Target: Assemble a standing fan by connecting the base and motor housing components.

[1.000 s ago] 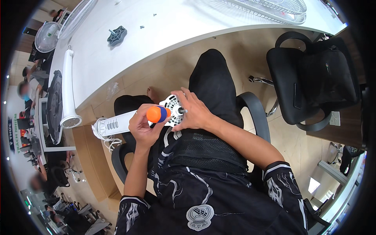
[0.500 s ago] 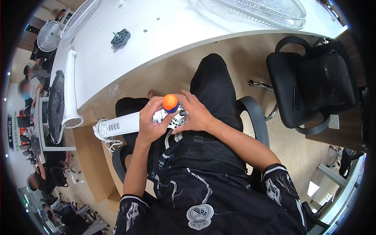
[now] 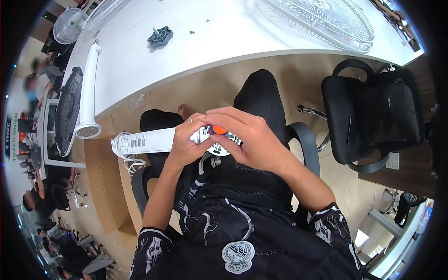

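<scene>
A white fan body (image 3: 156, 141) with a row of grey buttons lies across my lap, its slotted motor housing (image 3: 218, 149) under my hands. Above the housing is a screwdriver (image 3: 218, 130) with an orange and dark blue handle, seen from its end; its tip is hidden. My right hand (image 3: 256, 135) curls over the handle, fingers on the far side and thumb on the near side. My left hand (image 3: 184, 144) is closed around the white neck beside the housing, with its thumb and fingertips close to the screwdriver.
On the white table (image 3: 224, 46) lie a dark knob (image 3: 160, 37), small screws (image 3: 192, 32), wire fan grilles (image 3: 322, 23) and a white pole (image 3: 88, 88) beside a black base (image 3: 69, 109). A cardboard box (image 3: 105, 186) stands left of me, a black chair (image 3: 350, 116) right. Other people sit farther left.
My right hand has moved from the motor housing onto the screwdriver handle. The handle now sits lower and farther right, partly covered by fingers. The whole view has shifted slightly.
</scene>
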Tool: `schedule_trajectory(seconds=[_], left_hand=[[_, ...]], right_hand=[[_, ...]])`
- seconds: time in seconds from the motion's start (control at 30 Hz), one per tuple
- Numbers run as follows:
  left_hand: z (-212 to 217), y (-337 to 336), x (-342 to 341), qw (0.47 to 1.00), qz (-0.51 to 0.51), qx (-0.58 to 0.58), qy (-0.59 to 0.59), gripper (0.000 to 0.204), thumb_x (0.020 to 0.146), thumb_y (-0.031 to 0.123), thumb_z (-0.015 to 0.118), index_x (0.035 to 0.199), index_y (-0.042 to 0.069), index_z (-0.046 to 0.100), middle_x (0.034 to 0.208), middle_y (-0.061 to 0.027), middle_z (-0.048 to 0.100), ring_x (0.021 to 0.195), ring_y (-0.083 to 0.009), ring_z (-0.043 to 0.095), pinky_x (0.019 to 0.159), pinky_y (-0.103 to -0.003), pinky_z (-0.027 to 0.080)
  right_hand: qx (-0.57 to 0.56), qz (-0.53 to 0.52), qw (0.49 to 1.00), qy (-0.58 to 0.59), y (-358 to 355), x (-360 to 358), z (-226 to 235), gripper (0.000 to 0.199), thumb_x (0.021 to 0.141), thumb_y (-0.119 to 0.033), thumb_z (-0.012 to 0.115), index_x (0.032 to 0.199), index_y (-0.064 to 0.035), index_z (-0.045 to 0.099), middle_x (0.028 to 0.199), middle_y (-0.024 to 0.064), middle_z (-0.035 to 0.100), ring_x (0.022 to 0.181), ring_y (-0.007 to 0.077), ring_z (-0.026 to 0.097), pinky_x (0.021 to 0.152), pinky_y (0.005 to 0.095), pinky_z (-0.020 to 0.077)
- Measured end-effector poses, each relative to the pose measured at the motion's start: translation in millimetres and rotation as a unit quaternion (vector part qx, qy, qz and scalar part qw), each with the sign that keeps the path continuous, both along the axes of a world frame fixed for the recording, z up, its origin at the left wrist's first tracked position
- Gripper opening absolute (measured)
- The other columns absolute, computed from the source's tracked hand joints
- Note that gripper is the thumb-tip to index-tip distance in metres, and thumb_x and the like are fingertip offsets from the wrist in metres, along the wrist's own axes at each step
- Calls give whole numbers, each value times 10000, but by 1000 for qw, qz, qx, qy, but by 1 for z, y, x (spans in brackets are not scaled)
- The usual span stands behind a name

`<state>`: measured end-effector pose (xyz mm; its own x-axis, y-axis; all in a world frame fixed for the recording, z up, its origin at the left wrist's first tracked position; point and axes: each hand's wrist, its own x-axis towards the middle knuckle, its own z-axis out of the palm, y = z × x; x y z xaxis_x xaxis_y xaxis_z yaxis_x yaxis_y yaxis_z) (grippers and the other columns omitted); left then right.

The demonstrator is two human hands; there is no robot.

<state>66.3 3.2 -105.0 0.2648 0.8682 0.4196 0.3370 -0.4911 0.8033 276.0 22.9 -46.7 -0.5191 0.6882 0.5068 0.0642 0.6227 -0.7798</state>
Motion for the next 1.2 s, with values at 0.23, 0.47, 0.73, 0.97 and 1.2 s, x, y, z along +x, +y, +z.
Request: schedule_trajectory(seconds=[0.23, 0.47, 0.73, 0.97, 1.2], left_hand=[[-31, -12, -28, 987, 3, -69, 145, 893, 574, 299, 932, 1339, 27, 560, 1314, -149, 612, 1260, -343, 543, 1075, -439, 409], [-59, -8, -44, 979, -1, -32, 202, 953, 523, 339, 926, 1355, 45, 567, 1362, -127, 600, 1217, -315, 581, 1044, -424, 423], [-62, -4, -49, 977, 0, -14, 211, 905, 531, 372, 928, 1309, 34, 612, 1304, -141, 640, 1145, -306, 624, 961, -395, 455], [-52, -4, -50, 983, -17, -32, 178, 917, 542, 447, 922, 1293, 17, 621, 1296, -152, 643, 1154, -303, 626, 980, -406, 439], [-47, -5, -47, 981, -13, -42, 187, 911, 529, 357, 938, 1316, 37, 611, 1269, -121, 662, 1127, -273, 632, 968, -385, 409]], right_hand=[[-1, -55, 997, -51, -8, 1, 4, 382, 818, 23, 710, 1187, -9, 617, 1111, 168, 655, 947, 347, 676, 799, 371, 561], [21, -62, 995, -71, -11, -4, 4, 420, 821, 30, 705, 1227, -21, 607, 1123, 176, 648, 944, 344, 676, 800, 367, 558], [44, -39, 995, -78, -14, -7, 5, 444, 822, 35, 672, 1249, -30, 570, 1123, 157, 625, 930, 354, 653, 764, 402, 549], [17, -70, 994, -83, -15, -9, 8, 440, 814, 29, 712, 1236, -28, 603, 1117, 172, 642, 924, 323, 668, 800, 365, 544], [42, -90, 991, -85, -12, -9, 4, 376, 810, -19, 737, 1164, -37, 612, 1002, 140, 636, 856, 328, 663, 719, 384, 551]])
